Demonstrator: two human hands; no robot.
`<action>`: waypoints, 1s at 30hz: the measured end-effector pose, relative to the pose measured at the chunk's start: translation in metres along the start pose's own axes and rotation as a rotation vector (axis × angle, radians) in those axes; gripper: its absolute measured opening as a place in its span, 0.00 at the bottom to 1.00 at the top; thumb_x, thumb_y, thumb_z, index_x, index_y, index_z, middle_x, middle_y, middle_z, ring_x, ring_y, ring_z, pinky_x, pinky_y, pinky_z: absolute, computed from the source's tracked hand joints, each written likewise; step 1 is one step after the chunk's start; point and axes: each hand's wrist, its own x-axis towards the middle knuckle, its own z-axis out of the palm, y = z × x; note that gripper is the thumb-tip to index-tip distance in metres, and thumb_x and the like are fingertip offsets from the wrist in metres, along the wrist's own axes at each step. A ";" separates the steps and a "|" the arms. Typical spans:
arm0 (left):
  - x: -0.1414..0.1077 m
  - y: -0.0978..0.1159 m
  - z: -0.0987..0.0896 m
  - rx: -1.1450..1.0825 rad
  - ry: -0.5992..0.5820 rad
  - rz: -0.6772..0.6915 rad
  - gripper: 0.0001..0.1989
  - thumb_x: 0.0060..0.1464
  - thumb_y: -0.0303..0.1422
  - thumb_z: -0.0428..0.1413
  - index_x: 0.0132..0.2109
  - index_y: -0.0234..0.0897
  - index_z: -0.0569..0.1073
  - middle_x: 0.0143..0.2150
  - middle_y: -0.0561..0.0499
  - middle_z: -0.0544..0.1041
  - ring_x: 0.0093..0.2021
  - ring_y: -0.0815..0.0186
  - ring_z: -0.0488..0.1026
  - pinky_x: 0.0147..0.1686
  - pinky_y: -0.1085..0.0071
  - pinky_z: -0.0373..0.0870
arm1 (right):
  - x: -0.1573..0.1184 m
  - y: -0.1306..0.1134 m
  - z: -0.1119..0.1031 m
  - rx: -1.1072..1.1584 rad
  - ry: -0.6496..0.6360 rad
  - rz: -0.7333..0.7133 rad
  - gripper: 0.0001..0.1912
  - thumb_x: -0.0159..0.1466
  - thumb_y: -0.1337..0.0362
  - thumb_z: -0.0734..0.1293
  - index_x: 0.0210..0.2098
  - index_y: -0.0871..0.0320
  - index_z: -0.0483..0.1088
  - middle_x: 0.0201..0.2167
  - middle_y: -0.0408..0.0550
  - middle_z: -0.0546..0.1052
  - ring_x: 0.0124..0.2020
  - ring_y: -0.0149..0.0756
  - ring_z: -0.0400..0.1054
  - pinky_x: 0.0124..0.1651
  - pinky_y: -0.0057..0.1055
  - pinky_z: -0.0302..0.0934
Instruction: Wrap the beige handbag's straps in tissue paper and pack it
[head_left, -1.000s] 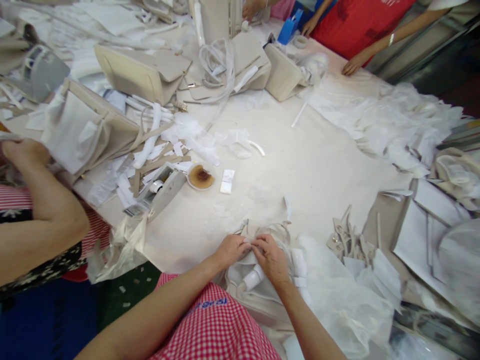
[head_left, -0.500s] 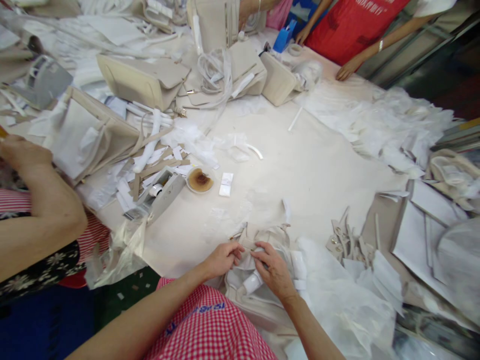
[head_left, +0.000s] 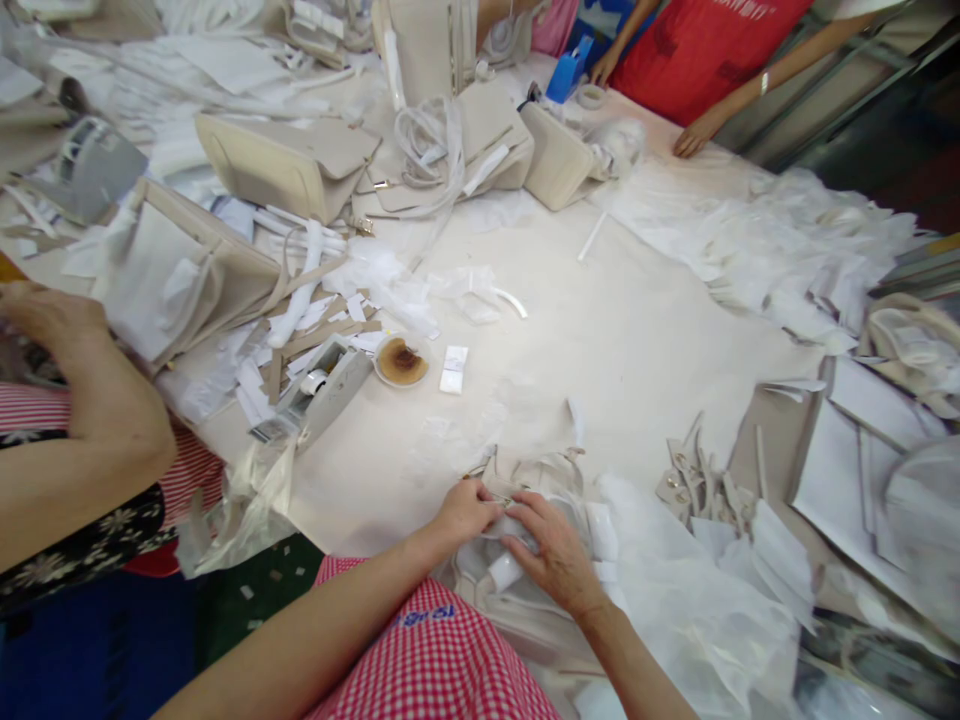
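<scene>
A beige handbag (head_left: 525, 622), partly wrapped in white paper and film, lies at the table's near edge against my checked apron. My left hand (head_left: 466, 512) is closed, its fingertips pinching the bag near a small metal fitting. From the other side my right hand (head_left: 553, 550) bends over the same spot, thumb and fingers curled onto the bag. The exact part between the fingertips is too small to make out. A thin strap or handle of the bag curves just beyond my fingers.
Left of centre are a grey tape dispenser (head_left: 319, 385), a dish with a brown pad (head_left: 403, 360) and a small white packet (head_left: 454, 370). More handbags (head_left: 289, 160) stand behind. Beige straps (head_left: 701, 475) and plastic film (head_left: 705, 600) lie right. Co-workers are at left and far side.
My left hand has moved slightly right and closed in on the fitting, nearer my right hand. My right hand has shifted a little lower and to the right.
</scene>
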 end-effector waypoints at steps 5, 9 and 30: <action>-0.003 0.011 -0.003 -0.079 -0.076 -0.120 0.11 0.55 0.36 0.51 0.37 0.32 0.73 0.23 0.55 0.70 0.21 0.73 0.66 0.21 0.77 0.61 | 0.015 -0.020 -0.021 -0.174 -0.189 -0.048 0.14 0.59 0.66 0.66 0.45 0.55 0.70 0.47 0.53 0.73 0.46 0.44 0.68 0.46 0.39 0.64; 0.000 0.016 -0.003 -0.107 -0.102 -0.185 0.11 0.53 0.34 0.56 0.41 0.32 0.72 0.23 0.57 0.69 0.21 0.74 0.67 0.24 0.76 0.67 | 0.036 -0.036 -0.026 -0.378 -0.317 -0.049 0.08 0.54 0.66 0.68 0.35 0.54 0.73 0.35 0.50 0.76 0.38 0.45 0.69 0.38 0.38 0.59; -0.007 0.008 -0.019 0.535 -0.126 0.250 0.10 0.48 0.26 0.51 0.30 0.35 0.77 0.28 0.50 0.78 0.33 0.64 0.74 0.36 0.71 0.67 | -0.001 -0.029 -0.018 -0.291 0.168 0.024 0.16 0.66 0.69 0.58 0.52 0.55 0.66 0.57 0.58 0.66 0.57 0.48 0.61 0.58 0.50 0.59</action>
